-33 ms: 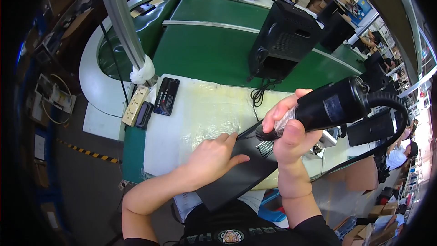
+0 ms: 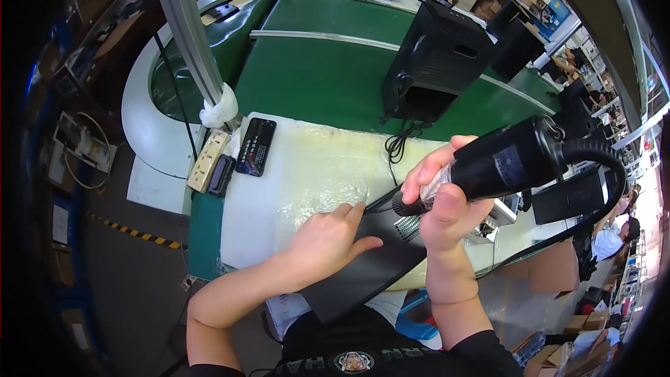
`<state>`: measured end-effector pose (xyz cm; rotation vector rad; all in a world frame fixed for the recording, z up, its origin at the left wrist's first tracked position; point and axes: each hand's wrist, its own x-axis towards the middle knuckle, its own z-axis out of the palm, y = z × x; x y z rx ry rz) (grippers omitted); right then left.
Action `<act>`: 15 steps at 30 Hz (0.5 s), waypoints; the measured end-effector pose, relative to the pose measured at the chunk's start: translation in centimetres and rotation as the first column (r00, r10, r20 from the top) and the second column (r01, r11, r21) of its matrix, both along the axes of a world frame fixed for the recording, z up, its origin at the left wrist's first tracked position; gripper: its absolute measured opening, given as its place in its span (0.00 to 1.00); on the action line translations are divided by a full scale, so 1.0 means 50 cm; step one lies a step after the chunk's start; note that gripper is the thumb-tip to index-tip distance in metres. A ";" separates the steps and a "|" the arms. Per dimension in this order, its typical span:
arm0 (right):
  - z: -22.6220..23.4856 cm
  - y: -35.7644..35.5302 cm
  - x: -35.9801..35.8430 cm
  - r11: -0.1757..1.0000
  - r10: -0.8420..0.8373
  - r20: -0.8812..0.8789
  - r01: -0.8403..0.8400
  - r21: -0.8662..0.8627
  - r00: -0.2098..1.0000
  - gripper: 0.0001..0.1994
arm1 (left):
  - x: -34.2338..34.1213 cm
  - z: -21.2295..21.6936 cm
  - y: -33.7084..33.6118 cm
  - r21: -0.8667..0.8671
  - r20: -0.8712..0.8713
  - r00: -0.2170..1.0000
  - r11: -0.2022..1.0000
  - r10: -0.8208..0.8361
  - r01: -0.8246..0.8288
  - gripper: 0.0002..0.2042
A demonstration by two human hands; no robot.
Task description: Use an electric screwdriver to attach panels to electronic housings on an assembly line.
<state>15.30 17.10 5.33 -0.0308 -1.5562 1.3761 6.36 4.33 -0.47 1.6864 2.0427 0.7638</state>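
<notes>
At the left of the frame, a white power strip (image 2: 209, 161) and a black remote (image 2: 256, 146) lie side by side at the edge of the work pad (image 2: 314, 167), a white mat under clear plastic that likely keeps parts from getting scratched. Near the middle, low in the frame, the left hand (image 2: 328, 241) lies flat with fingers spread on the black panel (image 2: 363, 265), pressing it down on the pad, apparently so it cannot slide. The panel runs slantwise from the lower middle up toward the right, with a grille of small slots (image 2: 408, 227) at its upper end. Right of centre, the right hand (image 2: 443, 199) is wrapped tightly round the black power screwdriver (image 2: 502, 164), held tilted so its tip meets the panel just beside the grille. A thick black cable (image 2: 600, 160) loops away from the tool's rear. Above, a black computer case (image 2: 436, 63) stands on the green conveyor belt (image 2: 328, 70).
</notes>
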 end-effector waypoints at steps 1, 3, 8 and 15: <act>0.002 -0.003 -0.004 1.000 0.017 0.000 -0.017 0.003 1.000 0.31 | -0.006 0.000 -0.001 0.005 0.004 1.000 1.000 -0.001 0.001 0.31; 0.002 -0.011 -0.012 0.999 0.042 0.023 -0.042 -0.006 0.999 0.32 | -0.023 -0.002 -0.011 -0.056 0.066 0.996 0.996 -0.067 0.071 0.28; -0.004 0.001 -0.020 0.995 0.089 0.027 -0.088 -0.052 0.996 0.32 | -0.087 -0.036 -0.082 -0.001 0.455 0.884 0.992 -0.110 0.124 0.25; 0.019 -0.004 -0.015 0.995 0.094 0.037 -0.092 -0.043 0.995 0.35 | 0.013 -0.298 -0.194 0.300 0.723 0.679 0.828 0.127 -0.474 0.32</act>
